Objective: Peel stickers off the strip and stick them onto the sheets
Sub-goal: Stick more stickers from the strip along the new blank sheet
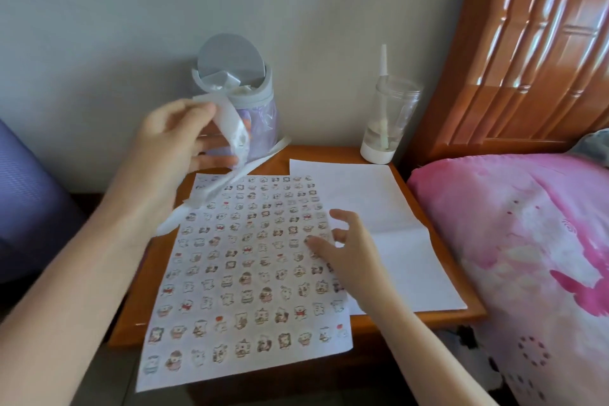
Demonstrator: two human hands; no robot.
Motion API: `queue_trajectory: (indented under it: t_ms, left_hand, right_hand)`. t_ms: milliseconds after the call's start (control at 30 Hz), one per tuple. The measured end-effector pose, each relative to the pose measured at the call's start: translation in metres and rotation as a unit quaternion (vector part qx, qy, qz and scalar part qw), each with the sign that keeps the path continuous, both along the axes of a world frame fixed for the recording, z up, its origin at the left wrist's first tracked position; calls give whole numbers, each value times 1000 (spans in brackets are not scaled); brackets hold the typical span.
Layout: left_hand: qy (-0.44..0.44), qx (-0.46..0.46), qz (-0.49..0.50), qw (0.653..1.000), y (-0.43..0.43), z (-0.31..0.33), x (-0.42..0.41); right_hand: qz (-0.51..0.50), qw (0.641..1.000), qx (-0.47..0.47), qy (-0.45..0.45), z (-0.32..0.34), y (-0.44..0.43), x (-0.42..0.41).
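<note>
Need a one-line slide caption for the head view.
Mid-task: left hand holds the sticker strip aloft while right hand touches the sticker-covered sheet on the wooden table.

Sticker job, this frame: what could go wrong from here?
1. The sticker-covered sheet overhangs the front edge of the table; pressure from the right hand near its right edge could slide it or tip it off.
2. The strip gripped by the left hand trails a loose tail across the sheet's top-left corner and might snag there.
3. The left hand is raised just in front of the small bin; a quick move could knock it.
</note>
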State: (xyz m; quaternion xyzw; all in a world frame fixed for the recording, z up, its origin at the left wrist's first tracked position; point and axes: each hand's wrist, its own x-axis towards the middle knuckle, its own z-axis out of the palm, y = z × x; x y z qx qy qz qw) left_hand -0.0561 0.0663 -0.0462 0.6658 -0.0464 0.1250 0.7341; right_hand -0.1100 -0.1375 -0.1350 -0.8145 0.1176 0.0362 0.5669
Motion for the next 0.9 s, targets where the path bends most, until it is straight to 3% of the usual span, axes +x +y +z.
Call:
queue_trajectory:
  t_ms: [100,233,367,533,767,900]
  left_hand:
    - [20,5,-28,999,-16,-5,4]
    - [60,32,-51,996,-37,-30,8]
    - [104,77,-62,990,-53,-64,11]
    - [147,100,-67,982,-56,-92,11]
    - [161,178,-43,970,-39,-101,8]
    - [157,170,-30,972,-38,-101,6]
  right_hand:
    - [23,999,-10,-20,6,11,5]
    - [9,960,-249,-126,5,-7,14]
    - [111,903,-410,-59,-17,-36,15]
    - [169,871,-459,-44,-27,-60,6]
    - [178,861,-474,-37,-29,-82,-13]
    - [189,863,-468,-18,-24,-88,-13]
